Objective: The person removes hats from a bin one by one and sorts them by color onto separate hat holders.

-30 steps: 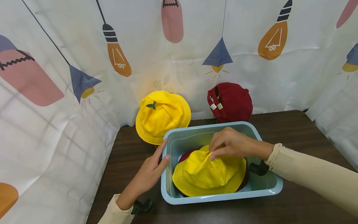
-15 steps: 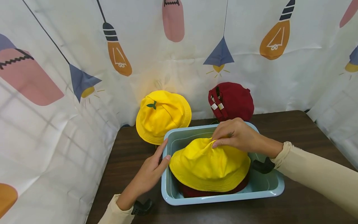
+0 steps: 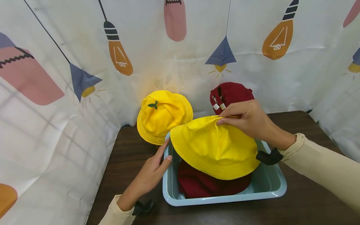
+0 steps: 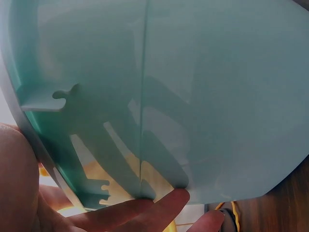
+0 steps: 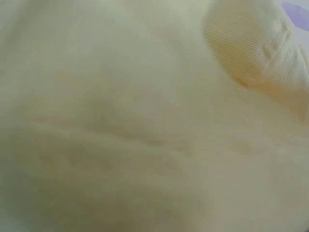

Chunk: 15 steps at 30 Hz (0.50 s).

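Observation:
My right hand [image 3: 250, 120] pinches a yellow bucket hat [image 3: 216, 148] by the top of its crown. The hat hangs brim down over a light blue plastic basin [image 3: 225, 197] and overlaps its far rim in the head view. Below it, a dark red cap [image 3: 208, 182] lies in the basin, partly covered by the hat. My left hand [image 3: 150, 172] holds the basin's left rim, thumb over the edge. In the left wrist view, fingertips [image 4: 181, 195] touch the basin's outer wall [image 4: 227, 106]. Blurred pale cloth [image 5: 120, 121] fills most of the right wrist view.
Behind the basin's left corner stands another yellow bucket hat [image 3: 164, 115] with a green sprout. A red cap [image 3: 233, 92] with metal buckles stands at the back, partly hidden by my right hand. The dark wooden table [image 3: 132, 162] meets a patterned white cloth backdrop [image 3: 180, 72].
My right hand has lifted the yellow bucket hat up and away from me, uncovering more of the red cap in the basin. My left hand stays on the rim.

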Each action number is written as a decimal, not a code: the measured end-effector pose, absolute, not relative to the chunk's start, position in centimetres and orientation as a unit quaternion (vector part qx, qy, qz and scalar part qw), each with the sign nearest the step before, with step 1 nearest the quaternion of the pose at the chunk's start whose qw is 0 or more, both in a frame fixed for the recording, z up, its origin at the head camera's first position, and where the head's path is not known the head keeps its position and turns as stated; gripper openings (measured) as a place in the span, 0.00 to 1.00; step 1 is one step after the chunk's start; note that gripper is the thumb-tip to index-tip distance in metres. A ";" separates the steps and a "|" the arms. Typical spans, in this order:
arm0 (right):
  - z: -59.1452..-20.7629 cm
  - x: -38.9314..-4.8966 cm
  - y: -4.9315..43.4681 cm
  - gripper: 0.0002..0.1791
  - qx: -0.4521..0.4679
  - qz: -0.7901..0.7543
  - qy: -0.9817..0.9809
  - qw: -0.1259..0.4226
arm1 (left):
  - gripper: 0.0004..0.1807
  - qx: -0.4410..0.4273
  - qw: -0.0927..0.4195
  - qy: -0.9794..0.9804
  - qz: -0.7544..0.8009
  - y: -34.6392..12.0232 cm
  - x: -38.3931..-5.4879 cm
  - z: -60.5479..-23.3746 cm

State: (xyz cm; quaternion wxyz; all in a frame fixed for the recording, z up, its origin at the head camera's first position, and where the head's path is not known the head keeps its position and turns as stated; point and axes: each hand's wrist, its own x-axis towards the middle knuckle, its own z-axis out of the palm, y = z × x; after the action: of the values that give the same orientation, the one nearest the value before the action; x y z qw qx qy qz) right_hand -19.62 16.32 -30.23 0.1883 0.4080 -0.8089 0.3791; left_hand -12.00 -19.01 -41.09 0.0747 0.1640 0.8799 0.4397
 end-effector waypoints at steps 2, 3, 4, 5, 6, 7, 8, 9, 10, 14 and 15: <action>-29.4 -19.9 16.1 0.12 0.397 0.379 -0.811 0.204 | 0.36 0.167 0.070 0.882 0.434 -19.0 -12.0 -41.1; -29.0 -20.0 16.0 0.11 0.394 0.379 -0.810 0.213 | 0.36 0.168 0.068 0.883 0.432 -19.0 -12.1 -41.1; -28.6 -20.1 15.9 0.11 0.389 0.378 -0.811 0.221 | 0.36 0.168 0.068 0.883 0.432 -19.0 -12.1 -41.1; -28.2 -20.3 15.7 0.11 0.385 0.378 -0.811 0.227 | 0.36 0.168 0.067 0.884 0.432 -19.0 -12.1 -41.1; -27.8 -20.4 15.6 0.10 0.380 0.377 -0.812 0.231 | 0.36 0.169 0.066 0.884 0.431 -19.0 -12.1 -41.1; -27.4 -20.5 15.4 0.10 0.376 0.378 -0.813 0.233 | 0.36 0.169 0.065 0.884 0.432 -19.0 -12.0 -41.0; -27.1 -20.6 15.3 0.09 0.371 0.381 -0.814 0.234 | 0.36 0.171 0.065 0.884 0.431 -19.0 -12.0 -41.0; -26.7 -20.7 15.1 0.09 0.365 0.384 -0.815 0.235 | 0.36 0.171 0.065 0.883 0.433 -19.0 -12.0 -41.0; -26.3 -20.8 14.9 0.08 0.359 0.387 -0.815 0.237 | 0.36 0.172 0.065 0.882 0.434 -19.0 -12.0 -41.0; -24.8 -21.2 14.1 0.07 0.340 0.396 -0.813 0.258 | 0.35 0.175 0.065 0.880 0.437 -19.1 -11.9 -41.1; -24.5 -21.4 13.9 0.08 0.336 0.398 -0.811 0.265 | 0.35 0.175 0.066 0.879 0.438 -19.1 -11.9 -41.1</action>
State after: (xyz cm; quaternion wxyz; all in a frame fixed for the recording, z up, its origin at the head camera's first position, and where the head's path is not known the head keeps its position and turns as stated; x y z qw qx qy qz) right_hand -21.37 13.90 -24.45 0.2653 0.3360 -0.8114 0.3980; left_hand -11.90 -19.09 -41.07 0.0657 0.1752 0.8791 0.4384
